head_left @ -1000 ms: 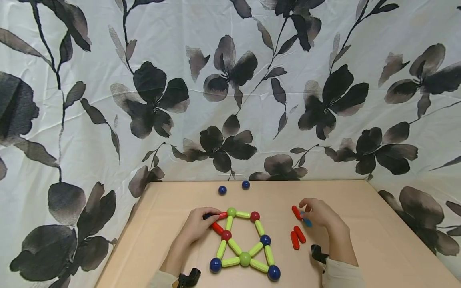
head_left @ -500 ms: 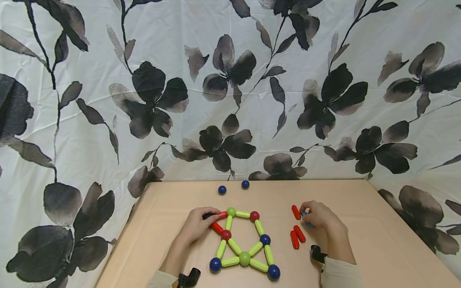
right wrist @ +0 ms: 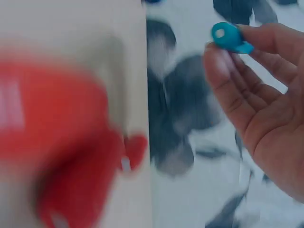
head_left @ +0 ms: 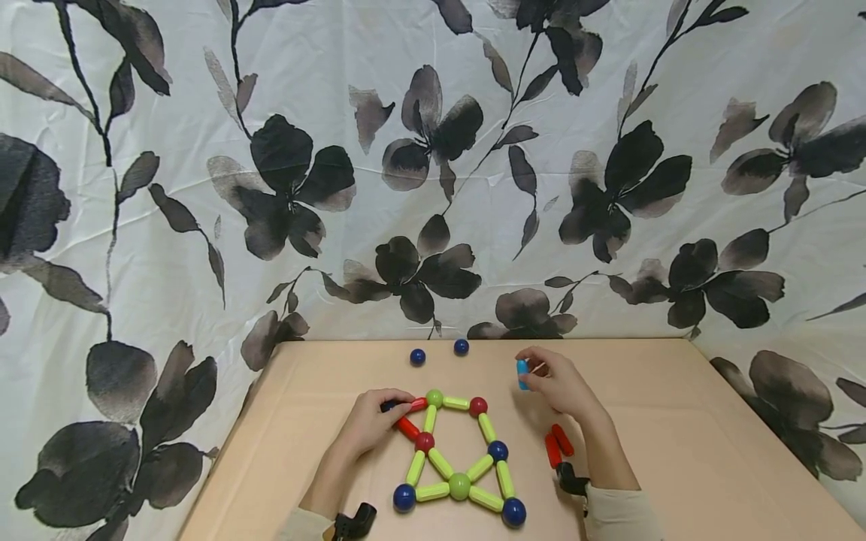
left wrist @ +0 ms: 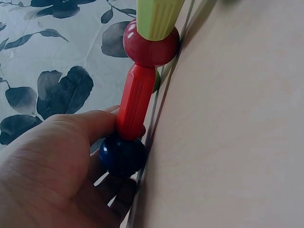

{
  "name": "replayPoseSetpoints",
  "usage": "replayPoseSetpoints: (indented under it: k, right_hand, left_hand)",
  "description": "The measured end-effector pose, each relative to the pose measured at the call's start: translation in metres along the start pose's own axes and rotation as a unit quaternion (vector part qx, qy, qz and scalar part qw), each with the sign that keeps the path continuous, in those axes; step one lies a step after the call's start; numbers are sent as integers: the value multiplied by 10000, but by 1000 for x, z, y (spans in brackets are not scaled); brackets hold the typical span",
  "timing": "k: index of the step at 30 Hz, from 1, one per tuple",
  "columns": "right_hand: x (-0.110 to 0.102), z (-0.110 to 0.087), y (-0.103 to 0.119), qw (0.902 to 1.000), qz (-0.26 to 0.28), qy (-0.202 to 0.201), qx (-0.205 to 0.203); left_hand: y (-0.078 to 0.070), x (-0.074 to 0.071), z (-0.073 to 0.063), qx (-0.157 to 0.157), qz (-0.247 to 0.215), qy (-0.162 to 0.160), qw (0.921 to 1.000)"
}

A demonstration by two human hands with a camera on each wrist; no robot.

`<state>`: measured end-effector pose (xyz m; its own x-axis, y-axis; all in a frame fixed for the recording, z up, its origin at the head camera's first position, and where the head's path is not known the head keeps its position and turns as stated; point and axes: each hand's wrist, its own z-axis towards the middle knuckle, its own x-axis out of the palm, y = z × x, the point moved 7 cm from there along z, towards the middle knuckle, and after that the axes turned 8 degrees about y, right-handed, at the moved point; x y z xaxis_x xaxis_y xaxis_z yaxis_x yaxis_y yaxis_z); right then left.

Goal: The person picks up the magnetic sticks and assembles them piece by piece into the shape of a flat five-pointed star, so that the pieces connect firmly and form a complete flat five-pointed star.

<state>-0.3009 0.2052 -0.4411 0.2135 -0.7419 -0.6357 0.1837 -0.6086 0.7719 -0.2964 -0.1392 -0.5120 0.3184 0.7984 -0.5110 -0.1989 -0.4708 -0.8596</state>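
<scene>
My left hand [head_left: 370, 422] grips a dark blue ball [left wrist: 122, 155] at the left of a magnetic stick-and-ball shape, thumb against the end of the joined red stick [left wrist: 136, 102]. The other end of that stick meets a red ball [left wrist: 152, 43]. The shape has yellow-green sticks [head_left: 433, 493], a large green ball [head_left: 460, 486] and several blue and red balls, flat on the table. Up and to the right of it, my right hand [head_left: 558, 379] pinches a light blue magnetic stick [head_left: 522, 374] between thumb and fingers, raised off the table.
Two loose red sticks [head_left: 558, 445] lie beside the right wrist, close to the black wrist camera [head_left: 571, 479]. Another red stick [right wrist: 136, 152] shows beyond them in the right wrist view. Two dark blue balls [head_left: 440, 352] sit near the table's [head_left: 717, 421] far edge, before a flowered cloth.
My right hand has picked up the light blue stick from among the red sticks and carried it up and to the left. The left hand and the shape have stayed in place.
</scene>
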Motion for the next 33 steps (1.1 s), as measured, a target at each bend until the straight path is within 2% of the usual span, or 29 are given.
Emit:
replayPoseSetpoints:
  k: [4,8,16,19,29,33]
  right_hand:
    - [24,15,20,9997,206,82,-136]
    - [46,29,32,9997,165,115,-155]
    - [86,43,24,9976,-243,633,131]
    - [91,43,20,9968,-265,717,227]
    - [97,41,17,9944,-502,915,146]
    - [95,40,16,9938,-515,939,287]
  left_hand:
    - [0,0,-1,32,-12,8,10000]
    - [-1,-2,-1,29,11,26,10000]
    - [-2,-2,1,2,-8,68,10000]
    - [-2,-1,1,5,20,88,10000]
    - [0,-1,2,-1,68,69,10000]
    - [1,-1,2,-25,60,67,10000]
